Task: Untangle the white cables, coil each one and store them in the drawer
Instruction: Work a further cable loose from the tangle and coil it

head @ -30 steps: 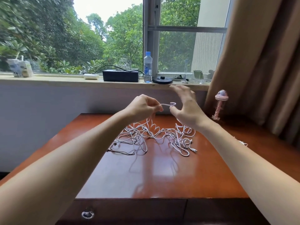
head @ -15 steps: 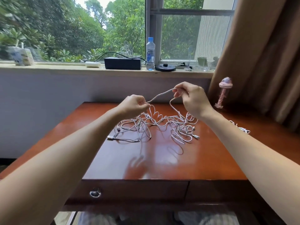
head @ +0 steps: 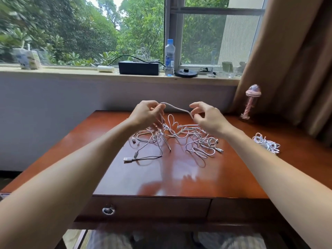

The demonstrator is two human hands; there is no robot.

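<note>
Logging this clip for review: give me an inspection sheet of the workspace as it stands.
Surface: wooden desk, glossy; drawer shut.
Job's things: tangled white cables mid-desk; one bundle apart at the right.
Clutter: pink ornament at the far right corner.
Grippers: left hand and right hand each pinch the raised strand.
Cables: USB plug lies loose, front left.
Surroundings: windowsill with water bottle, black box; curtain right.

Near half of desk (head: 179,178) passable. Cable tangle (head: 181,136) blocks centre, coiled cable bundle (head: 267,145) right, pink ornament (head: 251,103) far-right.
</note>
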